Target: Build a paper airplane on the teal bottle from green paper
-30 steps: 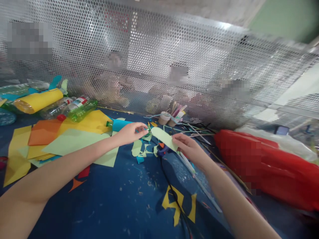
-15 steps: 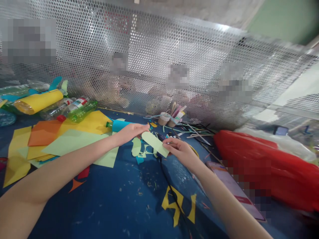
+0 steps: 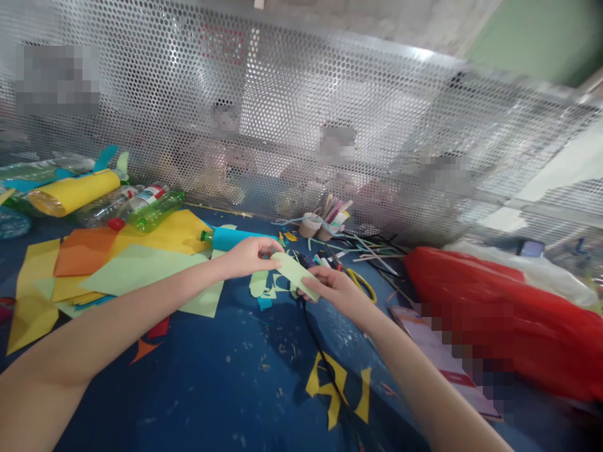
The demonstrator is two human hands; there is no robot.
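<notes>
Both my hands hold one light green paper cutout [image 3: 296, 274] over the blue table [image 3: 226, 383]. My left hand [image 3: 249, 255] pinches its upper left end. My right hand [image 3: 332, 290] grips its lower right end with curled fingers. Light green and blue paper scraps [image 3: 264, 287] lie right under the cutout. A bottle wrapped in cyan paper [image 3: 230, 238] lies just behind my left hand.
Sheets of yellow, orange and green paper [image 3: 117, 260] cover the left side, with plastic bottles [image 3: 141, 210] behind them. Cups of sticks [image 3: 325, 223] and yellow-handled scissors [image 3: 360, 284] sit beyond my hands. A red bag [image 3: 509, 314] fills the right. A perforated metal screen [image 3: 301, 125] closes the back.
The cutout and my right hand have moved left and toward me. My left hand let go of it half a second ago and now pinches its end again.
</notes>
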